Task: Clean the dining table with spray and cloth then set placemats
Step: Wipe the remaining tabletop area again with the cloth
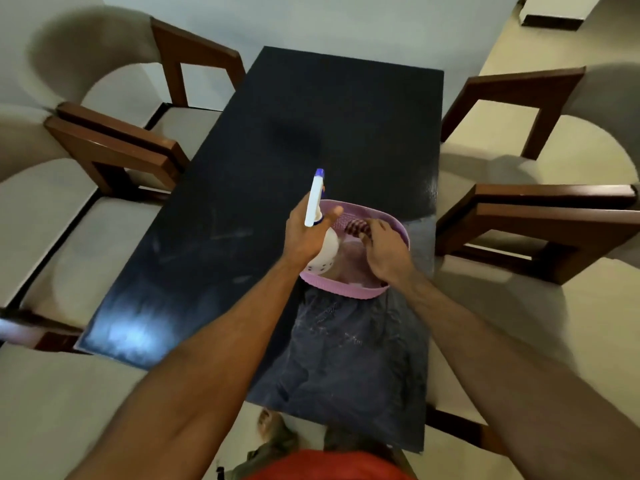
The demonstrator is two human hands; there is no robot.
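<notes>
Red fabric of the person's shirt [332, 467] fills the bottom edge at 6 o'clock, with two bare forearms reaching up from it over the near end of the long black rectangular dining table [311, 116].

Left hand [304, 233]: its fingers are curled round the neck of a white plastic spray bottle with a blue nozzle tip [317, 202], thumb lying across toward 3 o'clock. The bottle is held above the near rim of the basket; its rounded white body hangs below the hand toward 5 o'clock, and its trigger head is a slim white bar whose long axis runs almost straight up the picture, nozzle aimed toward 12 o'clock along the table's length.

Right hand [384, 254]: it reaches down into a round lilac woven plastic basket [398, 226] that stands on the table just right of centre. Its fingers are bent round a dark striped cloth [358, 228] bunched against the far wall of the basket at about 1 o'clock from the hand. The cloth is partly hidden by the fingers, so its full shape cannot be told.

A dark blue-grey crumpled sheet of fabric [346, 358] lies on the table from the basket toward 6 o'clock. Wooden-armed chairs with pale cushions [114, 147] stand along the table at 9 and 3 o'clock.
</notes>
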